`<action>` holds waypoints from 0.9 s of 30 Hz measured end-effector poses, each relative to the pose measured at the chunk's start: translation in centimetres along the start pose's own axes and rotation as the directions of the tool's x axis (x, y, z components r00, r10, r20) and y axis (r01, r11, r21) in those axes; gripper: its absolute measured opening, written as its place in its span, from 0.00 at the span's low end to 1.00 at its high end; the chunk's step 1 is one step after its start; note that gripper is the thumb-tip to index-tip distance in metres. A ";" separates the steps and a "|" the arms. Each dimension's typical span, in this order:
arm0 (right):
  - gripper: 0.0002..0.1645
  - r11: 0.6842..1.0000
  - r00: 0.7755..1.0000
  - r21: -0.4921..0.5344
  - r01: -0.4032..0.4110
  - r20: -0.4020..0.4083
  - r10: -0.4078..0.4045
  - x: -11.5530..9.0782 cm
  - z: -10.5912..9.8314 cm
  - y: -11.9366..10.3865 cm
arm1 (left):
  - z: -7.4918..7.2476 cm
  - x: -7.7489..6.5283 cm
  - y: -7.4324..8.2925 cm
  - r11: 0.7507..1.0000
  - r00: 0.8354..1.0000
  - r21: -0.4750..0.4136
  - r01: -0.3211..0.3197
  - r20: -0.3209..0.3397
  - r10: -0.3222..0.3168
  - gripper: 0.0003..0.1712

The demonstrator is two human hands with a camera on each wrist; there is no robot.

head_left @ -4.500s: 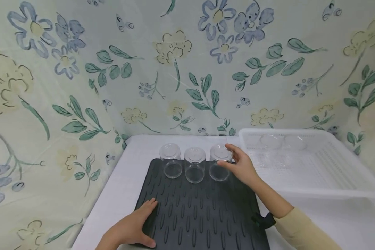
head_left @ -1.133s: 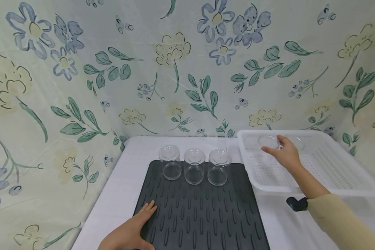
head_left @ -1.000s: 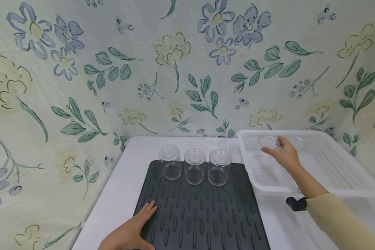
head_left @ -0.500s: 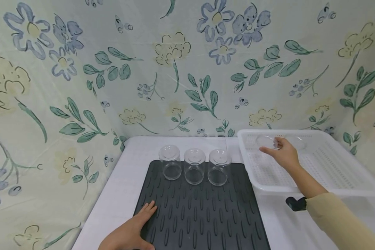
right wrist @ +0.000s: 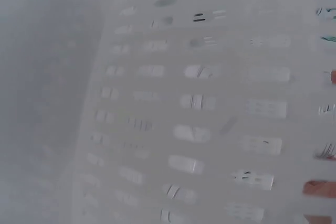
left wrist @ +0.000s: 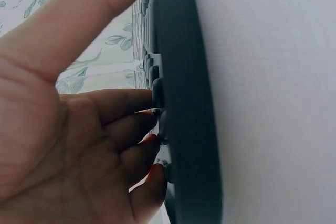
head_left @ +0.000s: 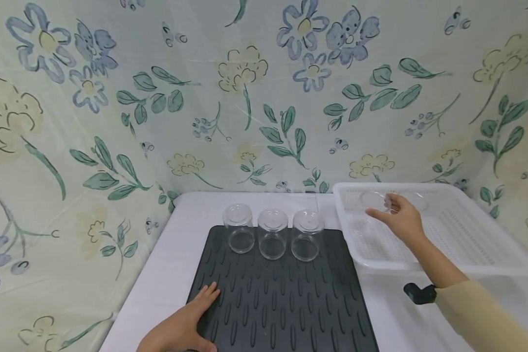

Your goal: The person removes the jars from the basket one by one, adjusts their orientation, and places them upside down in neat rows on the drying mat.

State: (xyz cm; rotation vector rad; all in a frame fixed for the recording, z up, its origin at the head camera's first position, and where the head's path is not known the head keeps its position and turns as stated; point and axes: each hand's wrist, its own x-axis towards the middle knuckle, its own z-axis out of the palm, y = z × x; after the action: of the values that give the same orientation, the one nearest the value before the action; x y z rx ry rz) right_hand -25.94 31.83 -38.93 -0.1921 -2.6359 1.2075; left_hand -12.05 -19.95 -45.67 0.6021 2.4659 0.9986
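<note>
Three clear glasses stand upside down in a row at the far end of a black ridged mat: the left glass (head_left: pixel 239 229), the middle glass (head_left: pixel 273 234) and the right glass (head_left: pixel 307 235). My left hand (head_left: pixel 182 320) rests on the mat's left edge, fingers fairly straight; in the left wrist view, the fingertips (left wrist: pixel 149 182) touch its ridges. Inside the white basket, my right hand (head_left: pixel 402 220) grips another clear glass (head_left: pixel 371 199) near its top, thumb in front and fingers at its right side. That glass's lower part is hard to make out. The right wrist view shows mostly basket wall.
The black mat (head_left: pixel 264 298) lies on a white-covered table (head_left: pixel 158 274). The slotted white basket (head_left: pixel 466 269) stands to the right, with one more clear glass (head_left: pixel 419 200) behind my right hand. A floral cloth (head_left: pixel 246 122) hangs behind and at the left.
Several seconds ago my right hand was at the right glass on the mat; it has let go and moved right into the basket, onto another glass. My left hand has barely moved.
</note>
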 end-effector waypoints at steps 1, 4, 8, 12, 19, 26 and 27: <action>0.62 1.000 1.000 -0.001 0.008 -0.013 -0.008 0.1 0.2 0.5 | 0.0 0.0 0.0 1.000 1.000 0.003 -0.001 -0.001 0.001 0.68; 0.60 1.000 1.000 0.005 0.021 -0.016 -0.021 -0.2 0.0 0.4 | 0.0 0.0 -0.1 1.000 1.000 0.004 -0.005 -0.003 0.005 0.68; 0.58 0.999 0.999 0.003 0.050 -0.022 -0.050 -1.2 -0.6 -0.6 | 0.0 0.1 -0.1 1.000 1.000 -0.001 -0.005 -0.004 0.005 0.68; 0.56 0.998 0.998 -0.004 0.063 -0.027 -0.064 -2.1 -1.3 -1.3 | 0.0 0.0 0.0 1.000 1.000 -0.003 -0.008 -0.006 0.008 0.68; 0.55 0.993 0.993 0.009 0.117 -0.029 -0.117 -3.4 -2.4 -2.0 | 0.0 0.0 -0.1 1.000 1.000 0.004 -0.008 -0.004 0.008 0.68; 0.54 0.989 0.988 0.016 0.147 -0.044 -0.147 -4.7 -3.4 -3.2 | 0.1 -0.1 0.0 1.000 1.000 0.007 -0.002 -0.011 0.002 0.69; 0.54 0.989 0.988 0.015 0.149 -0.047 -0.148 -4.9 -3.5 -3.4 | 0.1 -0.1 0.0 1.000 1.000 0.010 -0.005 -0.011 0.005 0.69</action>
State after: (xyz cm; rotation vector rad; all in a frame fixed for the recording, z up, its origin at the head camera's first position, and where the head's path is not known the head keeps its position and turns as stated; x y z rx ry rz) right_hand -20.40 31.12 -34.93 -0.0192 -2.5483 1.1638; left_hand -11.93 -19.95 -45.69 0.6083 2.4815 0.9950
